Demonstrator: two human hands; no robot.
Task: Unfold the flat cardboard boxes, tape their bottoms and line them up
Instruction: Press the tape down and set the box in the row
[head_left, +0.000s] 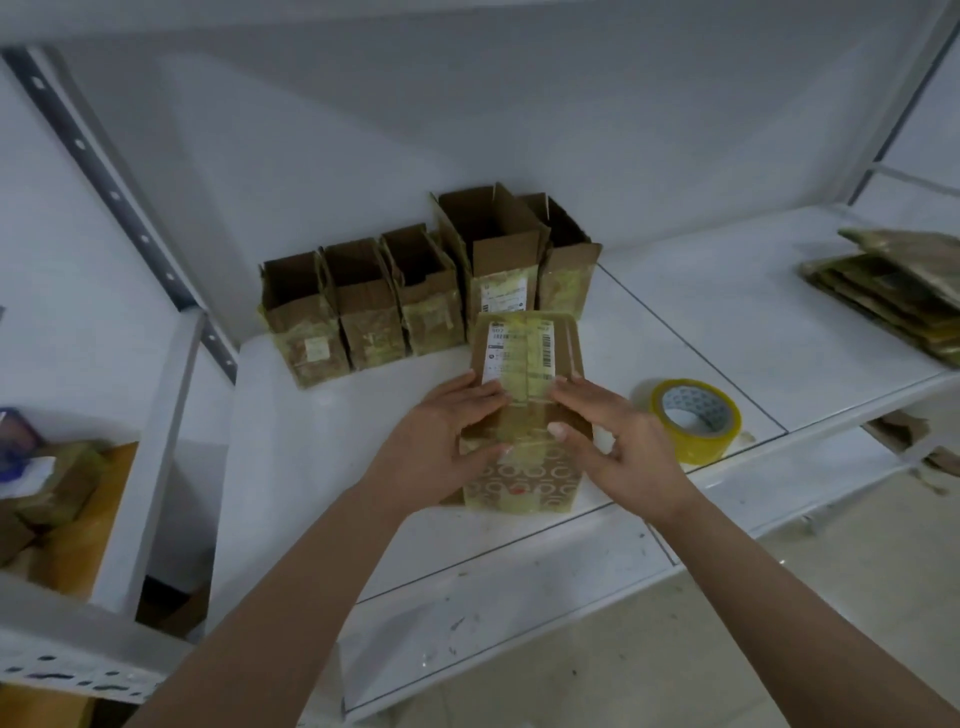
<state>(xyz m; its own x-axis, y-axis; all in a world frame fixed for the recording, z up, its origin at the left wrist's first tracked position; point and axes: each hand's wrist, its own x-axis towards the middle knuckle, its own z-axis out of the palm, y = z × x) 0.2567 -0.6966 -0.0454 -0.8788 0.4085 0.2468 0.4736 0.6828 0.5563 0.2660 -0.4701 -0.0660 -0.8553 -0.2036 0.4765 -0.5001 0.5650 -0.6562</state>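
Observation:
A brown cardboard box with a white shipping label and yellowish tape lies on the white shelf in front of me. My left hand presses on its left side with straight fingers, thumb along the near flap. My right hand presses on its right side, fingers spread. A roll of yellow tape lies just right of my right hand. Behind the box, several unfolded boxes stand in a row with open tops, two taller ones at the right end.
A stack of flat cardboard boxes lies at the shelf's far right. A grey perforated metal upright rises at the left. Lower left, another shelf holds cardboard and a blue item.

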